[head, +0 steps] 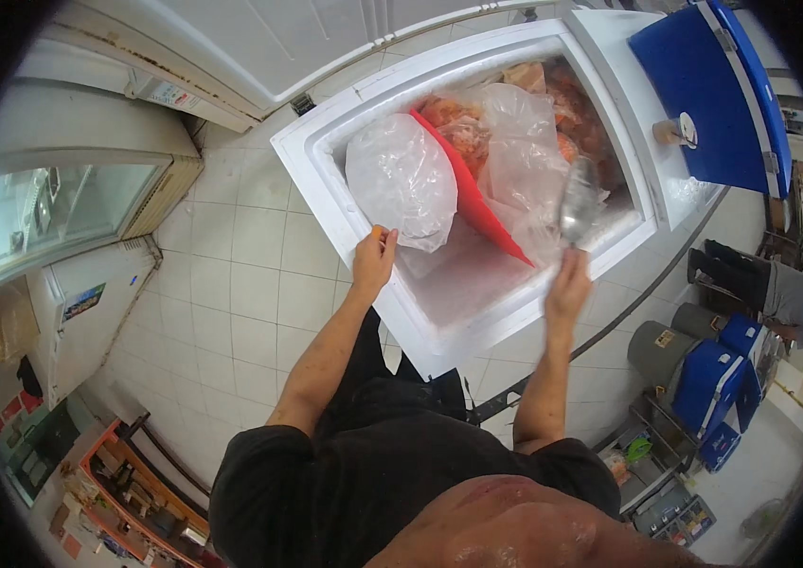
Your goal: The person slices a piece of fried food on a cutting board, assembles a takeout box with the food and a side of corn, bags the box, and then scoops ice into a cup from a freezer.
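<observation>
My right hand [569, 287] grips the handle of a metal scoop [579, 202], blurred, over the right part of an open white chest freezer [334, 234]. Beneath and beside the scoop lies a crumpled clear plastic bag [522, 149]. My left hand [373, 264] is at the freezer's near left rim, fingers drawn together beside a full, whitish plastic bag [401, 177]. A small orange spot shows at its fingertips; whether they pinch the bag is unclear. A red sheet-like divider [472, 195] leans between the two bags.
Bagged orange-red food [455, 124] lies deeper in the freezer. At its right stand a blue cooler lid [700, 99] and a cup [671, 131]. A dark hose or cable [629, 309] crosses the tiled floor [252, 263]. Grey bins [657, 348], blue coolers [710, 383] and a person [792, 298] are farther right.
</observation>
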{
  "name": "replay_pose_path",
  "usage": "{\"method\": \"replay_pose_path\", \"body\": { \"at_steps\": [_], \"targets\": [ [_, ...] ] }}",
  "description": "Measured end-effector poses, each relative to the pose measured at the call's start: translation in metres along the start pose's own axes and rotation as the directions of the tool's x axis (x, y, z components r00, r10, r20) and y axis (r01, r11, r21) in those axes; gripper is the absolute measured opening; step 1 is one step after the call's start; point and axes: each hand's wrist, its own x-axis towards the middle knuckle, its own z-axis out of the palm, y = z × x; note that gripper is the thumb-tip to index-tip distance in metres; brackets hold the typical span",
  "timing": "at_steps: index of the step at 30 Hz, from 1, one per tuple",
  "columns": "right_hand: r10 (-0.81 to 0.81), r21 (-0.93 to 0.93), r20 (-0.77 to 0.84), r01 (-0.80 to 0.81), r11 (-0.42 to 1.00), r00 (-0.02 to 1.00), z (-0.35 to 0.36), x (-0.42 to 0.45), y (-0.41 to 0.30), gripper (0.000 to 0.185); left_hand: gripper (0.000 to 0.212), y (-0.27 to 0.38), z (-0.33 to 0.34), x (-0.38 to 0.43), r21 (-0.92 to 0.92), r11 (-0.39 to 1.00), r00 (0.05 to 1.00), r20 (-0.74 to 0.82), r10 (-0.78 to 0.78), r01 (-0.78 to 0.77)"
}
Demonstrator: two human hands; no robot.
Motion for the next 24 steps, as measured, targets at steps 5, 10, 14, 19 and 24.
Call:
{"method": "replay_pose_path", "body": {
  "at_steps": [5, 10, 14, 19, 24],
  "targets": [
    [-0.530, -0.156, 0.277, 0.582, 0.798, 0.802, 0.182, -0.022, 0.035, 0.019, 0.020, -0.038, -0.025, -0.047, -0.102, 0.980, 0.967, -0.205, 0.150, -0.174],
    [-0.405, -0.288, 0.332, 0.500, 0.816, 0.852, 0.219, 0.004, 0.044, 0.028, 0.018, -0.090, -0.049, -0.106, -0.178, 0.983, 0.976, -0.217, 0.002, -0.042],
    [-0.509, -0.128, 0.219, 0.542, 0.831, 0.832, 0.214, -0.001, 0.058, 0.030, 0.017, -0.053, -0.035, -0.122, -0.414, 0.897, 0.983, -0.031, -0.181, 0.152],
    [-0.471, -0.271, 0.460, 0.625, 0.732, 0.752, 0.213, -0.016, 0.038, 0.024, 0.021, -0.041, -0.012, -0.139, -0.527, 0.830, 0.979, 0.018, -0.204, 0.183],
    [-0.663, -0.072, 0.370, 0.732, 0.677, 0.650, 0.198, 0.000, 0.031, 0.023, 0.022, -0.080, -0.040, -0.181, -0.484, 0.832, 0.956, 0.029, -0.293, 0.270]
  ]
}}
